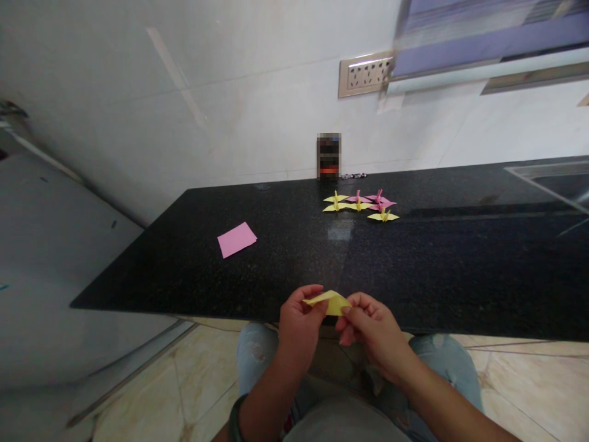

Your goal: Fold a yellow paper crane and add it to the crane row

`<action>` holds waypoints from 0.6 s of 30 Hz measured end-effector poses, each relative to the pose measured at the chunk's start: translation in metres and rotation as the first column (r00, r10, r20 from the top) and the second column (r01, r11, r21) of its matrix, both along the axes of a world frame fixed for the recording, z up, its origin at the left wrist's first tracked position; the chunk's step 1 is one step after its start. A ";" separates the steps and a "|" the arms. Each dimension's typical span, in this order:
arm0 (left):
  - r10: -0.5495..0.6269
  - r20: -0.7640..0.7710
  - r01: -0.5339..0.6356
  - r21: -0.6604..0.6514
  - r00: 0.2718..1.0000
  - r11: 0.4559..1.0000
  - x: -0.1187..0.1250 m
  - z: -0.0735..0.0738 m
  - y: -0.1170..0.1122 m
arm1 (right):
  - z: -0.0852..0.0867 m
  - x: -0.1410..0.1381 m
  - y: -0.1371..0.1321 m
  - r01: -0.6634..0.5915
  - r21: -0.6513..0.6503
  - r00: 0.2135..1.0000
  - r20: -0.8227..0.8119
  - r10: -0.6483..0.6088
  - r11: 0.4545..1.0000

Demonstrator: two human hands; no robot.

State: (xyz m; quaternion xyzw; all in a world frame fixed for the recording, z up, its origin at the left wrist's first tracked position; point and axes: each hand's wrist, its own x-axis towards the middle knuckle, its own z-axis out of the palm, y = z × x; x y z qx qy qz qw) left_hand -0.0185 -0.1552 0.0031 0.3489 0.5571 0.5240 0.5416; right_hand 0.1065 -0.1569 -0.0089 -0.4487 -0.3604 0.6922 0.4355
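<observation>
A partly folded piece of yellow paper (337, 303) is held between both my hands, over the front edge of the black countertop. My left hand (301, 316) pinches its left side between thumb and fingers. At its right corner, my right hand (370, 322) grips the paper with thumb and forefinger, the other fingers curled beneath. Further back stand several folded paper cranes, some yellow (383, 216) and some pink (378, 196), grouped close together. Pink paper sheets (236, 239) lie flat in a small stack to the left.
The black countertop (285, 264) runs along a white tiled wall. A small dark box-like object (329, 157), blurred out, leans there beside a thin beaded string (354, 176). A socket panel (365, 73) is on the wall. A sink edge (543, 184) shows at right.
</observation>
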 end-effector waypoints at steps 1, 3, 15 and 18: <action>0.018 0.024 -0.019 0.005 1.000 1.000 0.000 0.000 0.000 | 0.000 0.000 -0.002 -0.016 -0.021 1.000 -0.025 0.016 1.000; 0.054 0.066 -0.054 0.011 0.996 0.998 0.000 -0.001 0.000 | 0.001 0.000 -0.003 -0.065 -0.020 0.998 -0.006 0.065 0.998; -0.063 -0.359 0.111 0.115 0.931 0.987 0.000 -0.002 -0.003 | 0.000 0.009 0.011 -0.155 0.361 0.815 0.573 -0.088 0.920; -0.024 -0.569 0.148 0.172 0.822 0.974 0.001 0.004 -0.007 | 0.003 0.006 0.011 -0.172 0.371 0.775 0.623 -0.107 0.912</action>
